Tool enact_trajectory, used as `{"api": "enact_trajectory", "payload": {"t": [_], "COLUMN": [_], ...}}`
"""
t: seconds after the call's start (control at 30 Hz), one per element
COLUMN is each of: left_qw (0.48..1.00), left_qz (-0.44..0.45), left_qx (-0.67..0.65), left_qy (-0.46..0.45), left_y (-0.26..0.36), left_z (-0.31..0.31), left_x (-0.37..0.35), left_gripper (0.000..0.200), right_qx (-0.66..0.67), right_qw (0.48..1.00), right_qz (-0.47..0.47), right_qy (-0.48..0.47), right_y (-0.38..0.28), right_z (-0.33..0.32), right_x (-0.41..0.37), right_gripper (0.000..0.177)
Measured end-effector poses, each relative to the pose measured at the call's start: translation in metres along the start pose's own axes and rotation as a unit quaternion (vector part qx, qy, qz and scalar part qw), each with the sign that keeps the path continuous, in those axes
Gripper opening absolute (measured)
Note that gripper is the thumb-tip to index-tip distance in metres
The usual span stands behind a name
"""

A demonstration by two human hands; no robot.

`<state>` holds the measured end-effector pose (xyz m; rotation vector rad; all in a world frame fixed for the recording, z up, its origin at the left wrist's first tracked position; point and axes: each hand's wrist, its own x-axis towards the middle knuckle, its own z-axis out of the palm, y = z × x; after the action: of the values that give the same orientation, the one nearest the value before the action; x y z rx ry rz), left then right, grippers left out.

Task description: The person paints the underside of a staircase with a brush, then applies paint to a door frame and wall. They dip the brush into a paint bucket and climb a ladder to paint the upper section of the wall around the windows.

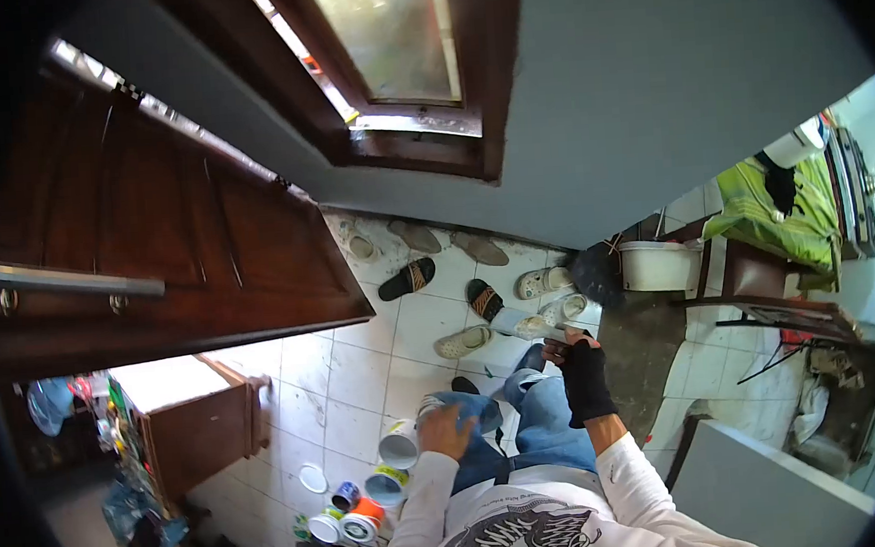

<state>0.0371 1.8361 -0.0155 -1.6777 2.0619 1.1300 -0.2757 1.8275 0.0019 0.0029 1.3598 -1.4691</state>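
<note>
My right hand (584, 370), in a black fingerless glove, is raised in front of my right leg. Its fingers are closed on what looks like a putty knife (509, 320), a flat pale blade with a cream-coloured lump on it; the handle is hidden in the hand. My bare left hand (445, 431) lies over my left knee, fingers apart and holding nothing. Close beside it on the floor stand a white tub (399, 444) and another open tub (386, 485) with a yellow-green rim.
Several sandals and clogs (464, 342) lie on the tiles ahead. A dark wooden door (154, 221) stands at left, near a wooden cabinet (202, 428). Small paint pots (361, 525) and a white lid (313, 479) sit at lower left. A white basin (661, 265) stands right.
</note>
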Motion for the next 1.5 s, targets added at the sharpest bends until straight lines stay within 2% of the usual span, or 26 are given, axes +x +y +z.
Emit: {"api": "enact_trajectory", "payload": {"t": [0.07,0.1,0.17,0.2,0.27,0.3,0.4,0.43,0.47,0.57,0.6,0.67,0.7,0.73,0.8,0.83,0.93,1.0,1.07,1.13,1.17,1.5], "left_qw": [0.989,0.99,0.974,0.975,0.969,0.96,0.949,0.933,0.93,0.949,0.946,0.946,0.949,0.947,0.953,0.947,0.944,0.94,0.936,0.938,0.938,0.92], "left_qz": [-0.118,-0.113,-0.215,-0.212,-0.212,-0.235,-0.231,-0.229,-0.22,-0.161,-0.158,-0.134,-0.114,-0.115,-0.051,-0.05,-0.038,-0.046,-0.057,-0.053,-0.051,-0.071], "left_qx": [0.077,0.083,0.017,0.028,0.003,0.025,0.1,0.174,0.189,0.207,0.217,0.261,0.265,0.27,0.267,0.265,0.277,0.277,0.275,0.269,0.267,0.28], "left_qy": [0.035,0.027,-0.061,-0.065,-0.126,-0.153,-0.189,-0.215,-0.224,-0.176,-0.184,-0.137,-0.127,-0.13,-0.133,-0.174,-0.178,-0.196,-0.214,-0.213,-0.215,-0.265], "left_y": [-0.012,-0.023,-0.049,-0.07,-0.125,-0.127,-0.123,-0.126,-0.138,-0.163,-0.175,-0.195,-0.184,-0.189,-0.196,-0.198,-0.22,-0.219,-0.222,-0.23,-0.233,-0.242], "left_z": [-0.014,-0.015,-0.01,0.006,0.042,0.041,0.024,0.019,0.007,-0.033,-0.043,-0.059,-0.07,-0.067,-0.063,-0.066,-0.06,-0.066,-0.069,-0.068,-0.067,-0.075], "left_x": [0.02,0.03,0.064,0.083,0.11,0.122,0.153,0.167,0.176,0.198,0.203,0.215,0.218,0.219,0.226,0.23,0.231,0.235,0.236,0.236,0.237,0.243], "left_gripper": [0.075,0.075,0.095,0.095,0.102,0.106,0.108,0.106,0.106,0.097,0.097,0.092,0.087,0.087,0.082,0.08,0.078,0.078,0.078,0.074,0.074,0.073], "right_qx": [0.033,0.029,0.013,-0.004,0.008,0.011,0.029,0.04,0.047,0.015,0.004,-0.014,0.005,0.022,0.051,0.064,0.068,0.005,-0.012,0.012,-0.008,0.063], "right_qw": [0.999,0.999,0.998,0.997,0.996,0.995,0.991,0.988,0.984,0.97,0.962,0.956,0.951,0.946,0.934,0.927,0.917,0.906,0.907,0.903,0.891,0.887], "right_qz": [-0.025,-0.046,-0.045,-0.042,-0.046,-0.053,-0.046,-0.073,-0.096,-0.136,-0.16,-0.164,-0.176,-0.186,-0.214,-0.227,-0.254,-0.289,-0.276,-0.276,-0.319,-0.303], "right_qy": [0.001,-0.001,0.032,0.058,0.072,0.079,0.121,0.133,0.145,0.199,0.223,0.244,0.255,0.266,0.283,0.292,0.3,0.31,0.318,0.329,0.322,0.342], "right_y": [0.015,0.019,0.029,0.035,0.046,0.047,0.046,0.053,0.062,0.087,0.094,0.102,0.105,0.109,0.113,0.117,0.13,0.134,0.137,0.143,0.146,0.16], "right_z": [0.006,0.011,0.025,0.032,0.047,0.057,0.095,0.108,0.12,0.158,0.173,0.202,0.219,0.234,0.26,0.268,0.281,0.288,0.295,0.302,0.302,0.334], "right_x": [0.007,0.009,0.016,0.022,0.03,0.034,0.047,0.057,0.065,0.096,0.105,0.123,0.132,0.141,0.161,0.168,0.187,0.198,0.207,0.215,0.222,0.243], "right_gripper": [0.031,0.026,0.029,0.034,0.034,0.033,0.037,0.038,0.038,0.036,0.035,0.033,0.032,0.031,0.029,0.028,0.029,0.028,0.027,0.032,0.033,0.034]}}
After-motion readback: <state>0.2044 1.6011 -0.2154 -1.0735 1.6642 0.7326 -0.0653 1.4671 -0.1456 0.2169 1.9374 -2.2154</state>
